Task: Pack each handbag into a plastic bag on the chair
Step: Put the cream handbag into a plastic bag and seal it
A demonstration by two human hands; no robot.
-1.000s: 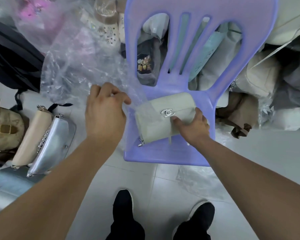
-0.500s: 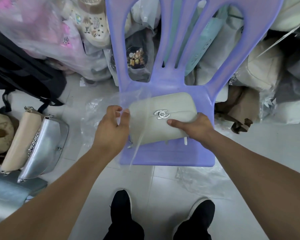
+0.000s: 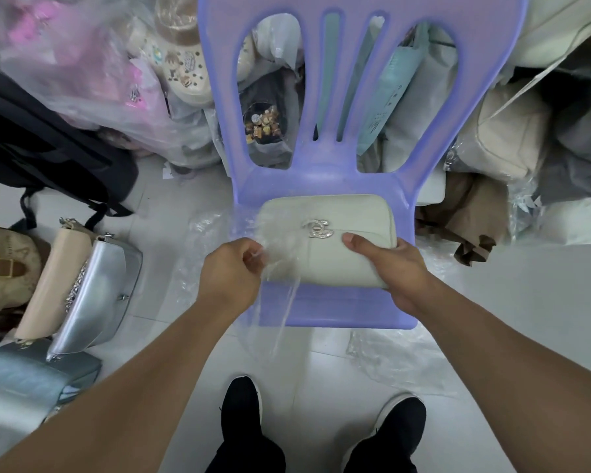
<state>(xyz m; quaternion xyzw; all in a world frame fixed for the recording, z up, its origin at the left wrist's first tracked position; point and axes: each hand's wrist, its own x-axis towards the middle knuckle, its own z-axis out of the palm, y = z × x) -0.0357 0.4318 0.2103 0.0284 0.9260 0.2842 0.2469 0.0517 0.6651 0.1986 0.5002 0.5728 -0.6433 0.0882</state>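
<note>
On chair [image 3: 335, 308]: handbag [image 3: 338, 264] looks light, soft; plastic bag [image 3: 278, 295] slippery; left fingers [image 3: 251, 254] pinch its rim, my right fingers [image 3: 359, 244] grip handbag's end

On the purple chair [image 3: 325, 305], the right hand [image 3: 394, 264] gripped a pale handbag [image 3: 335, 247]; the left hand [image 3: 232, 271] pinched clear plastic bag [image 3: 280, 268].

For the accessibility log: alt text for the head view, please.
A person's right hand grips a pale cream handbag lying on a purple plastic chair, while the left hand pinches a clear plastic bag over the handbag's left end. A silver handbag and others stand on the tiled floor at left.
</note>
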